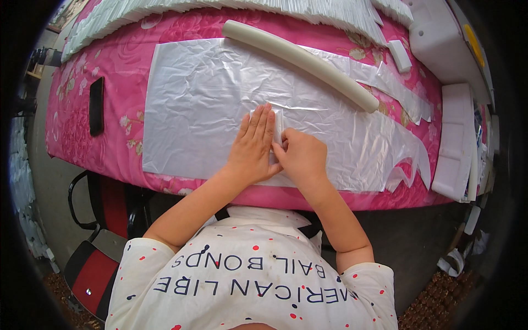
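A wide, wrinkled sheet of thin whitish plastic, which looks like a flat plastic bag, lies on the pink table. On its middle is a small folded white plastic piece, mostly covered by my left hand. That hand lies flat, fingers straight and side by side, pressing down. My right hand is closed beside it, thumb and fingers pinched at the piece's right edge. What exactly the fingertips grip is partly hidden. Across the sheet's far part rests a long cream tube, slanting down to the right.
A long row of stacked white folded pieces lines the far edge. One white piece lies apart near white foam boxes at right. A black phone-like object lies at left. Red-and-black chairs stand at lower left.
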Demonstrator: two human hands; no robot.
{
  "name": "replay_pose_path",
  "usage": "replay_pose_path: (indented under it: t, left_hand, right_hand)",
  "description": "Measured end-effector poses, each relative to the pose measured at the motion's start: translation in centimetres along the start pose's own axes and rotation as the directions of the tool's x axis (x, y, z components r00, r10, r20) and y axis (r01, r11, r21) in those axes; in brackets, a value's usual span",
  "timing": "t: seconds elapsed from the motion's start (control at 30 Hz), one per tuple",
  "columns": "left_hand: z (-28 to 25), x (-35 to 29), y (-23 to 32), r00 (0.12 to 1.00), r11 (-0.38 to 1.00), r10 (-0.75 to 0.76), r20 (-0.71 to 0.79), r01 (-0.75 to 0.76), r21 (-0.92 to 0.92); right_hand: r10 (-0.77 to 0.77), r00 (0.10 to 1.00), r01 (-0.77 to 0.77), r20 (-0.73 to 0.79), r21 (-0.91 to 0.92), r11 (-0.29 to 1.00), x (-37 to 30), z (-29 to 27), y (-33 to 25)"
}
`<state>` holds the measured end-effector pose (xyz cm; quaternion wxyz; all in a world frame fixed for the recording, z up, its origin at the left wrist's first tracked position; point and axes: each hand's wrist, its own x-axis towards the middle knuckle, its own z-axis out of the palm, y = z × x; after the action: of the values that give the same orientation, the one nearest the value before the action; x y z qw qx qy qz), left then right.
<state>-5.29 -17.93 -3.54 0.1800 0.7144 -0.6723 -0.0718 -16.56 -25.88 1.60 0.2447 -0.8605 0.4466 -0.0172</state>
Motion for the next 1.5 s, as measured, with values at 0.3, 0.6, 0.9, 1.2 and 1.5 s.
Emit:
replay_pose_path:
  t: [0.3, 0.6, 0.9, 1.2, 1.5]
  left_hand:
    - [-0.9, -1.5, -0.6, 0.972, 0.979, 0.002, -0.233, -0.049, -0.197]
    - [-6.1, -16.8, -3.4, 0.959, 0.682, -0.266, -0.104, 0.111, -0.723]
    - [-5.2, -19.7, -2.4, 0.512, -0.423, -0.509, 0.692, 0.552, -0.719]
    - [-8.9, -14.9, -1.9, 0.798, 0.625, -0.484, 0.358, 0.602, -0.497]
    - [-8.8, -9.4, -1.2, 0.888, 0.628, -0.409, 0.21, 0.441, -0.641]
  right_hand:
    - [-0.399, 0.899, 0.371, -0.182, -0.17, 0.913, 1.9, -1.3, -1.1]
    - [-0.509, 0.855, 0.487, -0.103, -0.18, 0.855, 4.9, 5.8, -2.6]
    - [-0.535, 0.824, 0.439, 0.187, 0.388, 0.811, -3.9, 11.1, -10.7]
    - [-0.886, 0.458, 0.8, 0.078, 0.4, 0.448, -2.6, 5.3, -6.3]
    - [-0.024, 0.894, 0.265, -0.448, 0.485, 0.834, 15.5, -15.5, 20.5]
